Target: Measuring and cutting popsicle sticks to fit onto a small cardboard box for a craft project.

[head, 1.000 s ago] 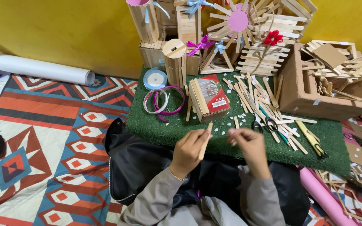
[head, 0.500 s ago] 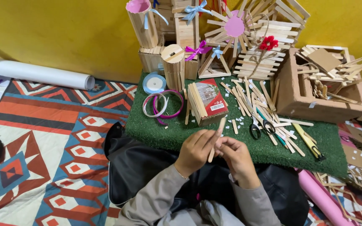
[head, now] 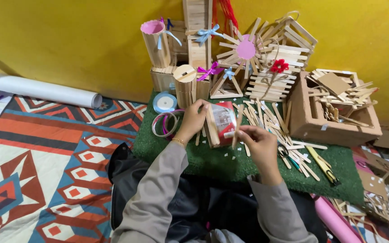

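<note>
Nearest, the person's grey sleeves run up from the bottom edge to both hands over a green mat (head: 212, 159) laid on the patterned rug (head: 46, 148). The right hand (head: 260, 144) pinches a flat pale wooden stick (head: 237, 127) between thumb and fingers (head: 245, 132), closed on its lower part. The stick stands nearly upright, long axis running away from the person, its free end tipped slightly right and up toward the far craft pieces. It looks plain and unpainted, slim, with a rounded end. The left hand (head: 193, 119) is just left of it, fingers curled against the side and top of a small box (head: 221, 122) with a red and white face that stands on the mat; whether they truly clasp the box or only rest on it cannot be told. The stick crosses in front of the box's right edge.

Right of the hands, loose sticks (head: 271, 117) lie scattered, with scissors (head: 289, 157) and a yellow cutter (head: 323, 164) among them. Left of the box lie ribbon rings (head: 165, 123) and a blue tape roll (head: 164, 102). Farther off stand stick-built models with bows and a pink-centred windmill (head: 246, 48), a brown carton (head: 320, 121) of scraps, a white paper roll (head: 41, 90), and the yellow wall (head: 68, 40) behind.
</note>
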